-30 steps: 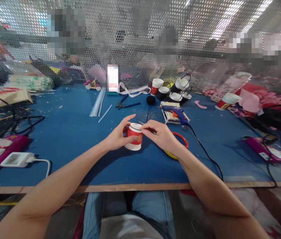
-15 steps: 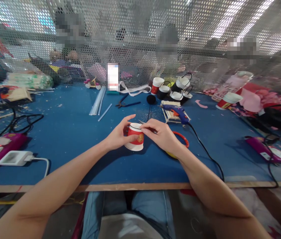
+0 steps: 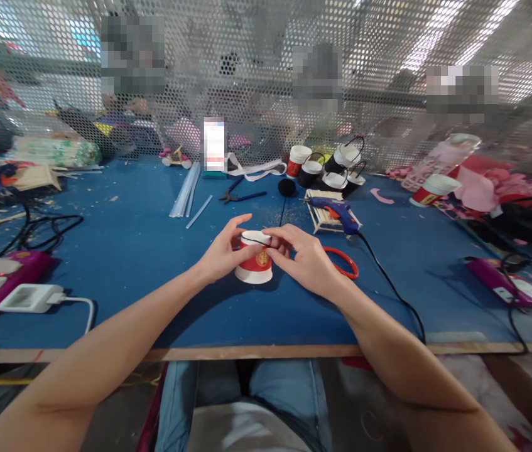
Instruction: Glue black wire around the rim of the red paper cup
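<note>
A red-and-white paper cup stands upside down on the blue table, its wide rim at the bottom and a gold emblem on its side. My left hand grips it from the left, thumb across the front and index finger raised. A thin black cord runs across the cup near its upper end. With thumb and fingertips closed at the cup's upper right, my right hand pinches this cord. A ball of black cord lies farther back, a strand trailing from it toward my right hand.
A blue glue gun rests on a small stick rack, its cable running right. Pliers, clear glue sticks and a phone lie behind. Several black-wrapped cups stand near the mesh screen. Red-handled scissors lie beside my right forearm.
My right hand has shifted slightly and its fingers have curled in at the cup's side. The black cord now slants across the cup's front. The cup has barely moved.
</note>
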The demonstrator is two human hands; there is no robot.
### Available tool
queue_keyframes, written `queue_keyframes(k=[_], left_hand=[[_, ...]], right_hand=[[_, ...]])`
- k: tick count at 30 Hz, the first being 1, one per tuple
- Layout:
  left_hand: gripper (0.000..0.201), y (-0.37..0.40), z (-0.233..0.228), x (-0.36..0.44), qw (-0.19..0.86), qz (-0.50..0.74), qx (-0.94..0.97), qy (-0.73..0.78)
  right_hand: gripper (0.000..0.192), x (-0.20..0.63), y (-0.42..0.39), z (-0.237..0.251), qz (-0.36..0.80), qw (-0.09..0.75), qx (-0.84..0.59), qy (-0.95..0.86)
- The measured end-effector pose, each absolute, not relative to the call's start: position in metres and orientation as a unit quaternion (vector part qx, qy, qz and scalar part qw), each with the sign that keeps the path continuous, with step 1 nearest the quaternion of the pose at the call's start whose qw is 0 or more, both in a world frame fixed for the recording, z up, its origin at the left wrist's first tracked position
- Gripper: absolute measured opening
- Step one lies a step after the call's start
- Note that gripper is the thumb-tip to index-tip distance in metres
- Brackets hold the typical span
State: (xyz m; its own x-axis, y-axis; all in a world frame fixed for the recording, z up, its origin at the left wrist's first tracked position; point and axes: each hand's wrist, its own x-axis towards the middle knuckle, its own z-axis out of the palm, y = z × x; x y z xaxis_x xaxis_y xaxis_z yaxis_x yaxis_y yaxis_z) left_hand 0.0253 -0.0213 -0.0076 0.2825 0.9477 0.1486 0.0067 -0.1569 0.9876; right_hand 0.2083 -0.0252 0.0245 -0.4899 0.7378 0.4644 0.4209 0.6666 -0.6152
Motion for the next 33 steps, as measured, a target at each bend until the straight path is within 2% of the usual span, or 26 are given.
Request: queue_keyframes(k=[14, 26, 33], left_hand=[[0.064, -0.0219, -0.0086, 0.0242, 0.481, 0.445, 0.641, 0.4], [0.062, -0.0237, -0.0068, 0.0284, 0.472, 0.461, 0.629, 0.412], [0.062, -0.0217, -0.0063, 0.0279, 0.456, 0.488, 0.611, 0.424]], right_hand=[[0.014, 0.2092, -0.0229, 0.0221, 0.181, 0.37, -0.342, -0.845], [0.015, 0.2056, -0.0251, 0.0224, 0.181, 0.366, -0.343, -0.846], [0.028, 0.2043, -0.0239, 0.0164, 0.248, 0.376, -0.375, -0.81]])
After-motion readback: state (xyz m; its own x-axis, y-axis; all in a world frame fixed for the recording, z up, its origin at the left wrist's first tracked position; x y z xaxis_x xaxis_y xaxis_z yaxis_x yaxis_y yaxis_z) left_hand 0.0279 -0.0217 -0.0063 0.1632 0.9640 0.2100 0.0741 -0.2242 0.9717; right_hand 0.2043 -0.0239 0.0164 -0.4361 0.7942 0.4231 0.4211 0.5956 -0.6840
